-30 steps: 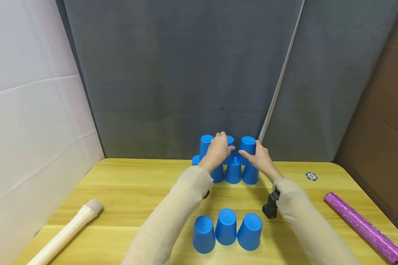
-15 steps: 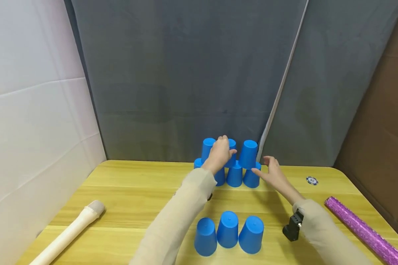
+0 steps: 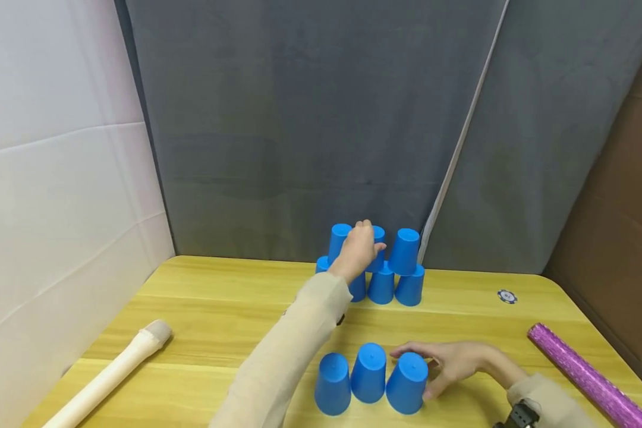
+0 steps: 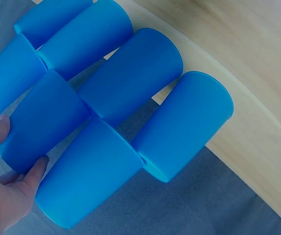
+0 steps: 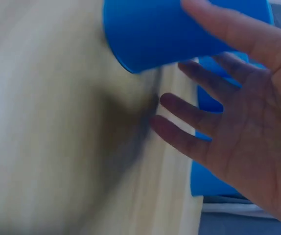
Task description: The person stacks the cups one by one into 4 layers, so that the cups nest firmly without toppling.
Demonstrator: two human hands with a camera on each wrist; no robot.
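Blue cups stand upside down in two groups on the yellow wooden surface (image 3: 208,309), and your hands are split between them. At the far left near edge lies a cream recorder (image 3: 104,377), well apart from the cups. Your left hand (image 3: 357,249) reaches to the far stack of cups (image 3: 401,267) against the grey backdrop (image 3: 310,119); its fingers curl against an upper-tier cup (image 4: 42,120), thumb and fingertip touching its sides in the left wrist view. Nearer to you, three cups sit in a row (image 3: 369,374), just beside one another. Your right hand (image 3: 449,364) has its fingers spread and relaxed, the thumb laid on the rightmost near cup (image 3: 406,383), the fingers not closed round it. Further right lie a small poker chip (image 3: 506,296) and a purple glitter roll (image 3: 585,377).
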